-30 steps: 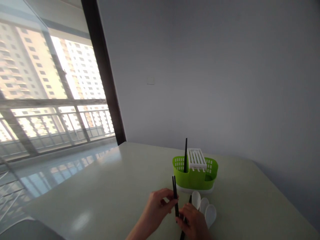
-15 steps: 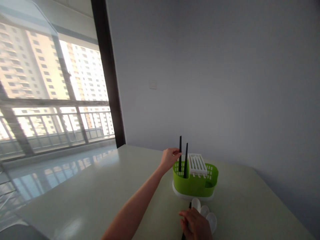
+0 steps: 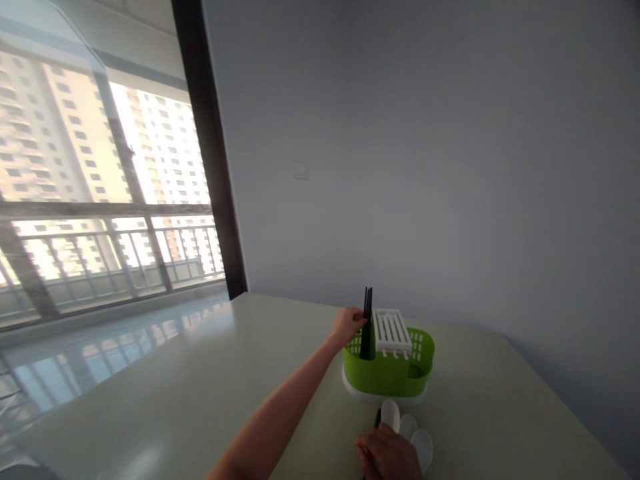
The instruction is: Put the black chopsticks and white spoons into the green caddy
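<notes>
Black chopsticks stand in the left compartment of a green cutlery caddy, their upper ends close together. My left hand reaches to the caddy's left side, its fingers pinched on these chopsticks. In front of the caddy, my right hand is low over the table with its fingers closed on another black chopstick, of which only the far end shows. Several white spoons lie beside that hand, their bowls pointing to the caddy; the nearest bowl touches its fingers in view. The handles are hidden under my hand.
A white slatted rack with small hooks sits across the middle of the caddy, which stands on a white base tray. The pale table meets a grey wall behind. A large window is at the left.
The chopsticks in the caddy stood apart and now stand together; my left hand has moved slightly right and down with them. My right hand's fingers have closed more over the chopstick on the table.
</notes>
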`<state>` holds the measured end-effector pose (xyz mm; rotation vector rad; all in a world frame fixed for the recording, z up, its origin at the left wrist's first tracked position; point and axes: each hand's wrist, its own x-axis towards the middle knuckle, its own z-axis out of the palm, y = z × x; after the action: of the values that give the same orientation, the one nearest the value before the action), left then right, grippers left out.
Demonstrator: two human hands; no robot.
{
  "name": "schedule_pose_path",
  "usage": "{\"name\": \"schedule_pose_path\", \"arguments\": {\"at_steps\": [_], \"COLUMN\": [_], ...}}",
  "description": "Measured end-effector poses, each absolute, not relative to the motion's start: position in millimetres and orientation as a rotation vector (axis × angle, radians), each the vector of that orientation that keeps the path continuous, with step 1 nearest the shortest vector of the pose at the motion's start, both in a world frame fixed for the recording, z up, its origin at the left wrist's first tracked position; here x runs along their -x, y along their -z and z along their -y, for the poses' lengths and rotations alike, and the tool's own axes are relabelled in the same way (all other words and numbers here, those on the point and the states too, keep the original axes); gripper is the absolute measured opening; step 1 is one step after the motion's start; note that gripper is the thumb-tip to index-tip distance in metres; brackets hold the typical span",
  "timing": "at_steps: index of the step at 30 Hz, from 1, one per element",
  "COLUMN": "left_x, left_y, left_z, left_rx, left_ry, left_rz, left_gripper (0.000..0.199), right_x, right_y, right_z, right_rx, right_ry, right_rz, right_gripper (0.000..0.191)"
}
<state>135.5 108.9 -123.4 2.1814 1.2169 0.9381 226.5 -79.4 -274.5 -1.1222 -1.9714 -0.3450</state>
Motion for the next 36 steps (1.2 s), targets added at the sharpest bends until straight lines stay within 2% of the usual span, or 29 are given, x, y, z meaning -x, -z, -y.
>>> {"name": "schedule_pose_path", "arguments": {"at_steps": [6,10,15,23,31,36], "left_x": [-136.5,-123.8,-90.1,-67.1,-83.8,-71.6], "left_y": [120.1,109.5,131.2,220.3,218.1,215.5], "left_z": [-105.6,-91.0,-40.5,66.2,83.9,73.9], "left_rx": [-2.215,-2.223,-2.194,-2.264,-2.345,-2.285], "left_ry": [-0.964,-1.086,-1.225,-0.457,-0.037,-0.036], "left_rz": [-1.209,-1.254,-1.382,-1.407,-1.663,-1.843], "left_gripper": [0.027,0.037,0.021,0.013,0.026,0.03], "right_x": [-226.7,-227.3,-222.0,-214.7,-219.7,-219.1], "right_y": [269.1,257.6,251.5,241.6,241.6,244.5], "right_z": [81.6,85.9,90.5,106.3,109.0,107.4], "right_rx": [1.113,1.07,0.966,0.932,1.018,1.024], "right_ry": [0.346,0.335,0.332,0.31,0.265,0.277], "right_rz": [1.973,2.005,1.98,1.996,2.048,2.06], "right_gripper": [0.017,0.014,0.016,0.024,0.026,0.027]}}
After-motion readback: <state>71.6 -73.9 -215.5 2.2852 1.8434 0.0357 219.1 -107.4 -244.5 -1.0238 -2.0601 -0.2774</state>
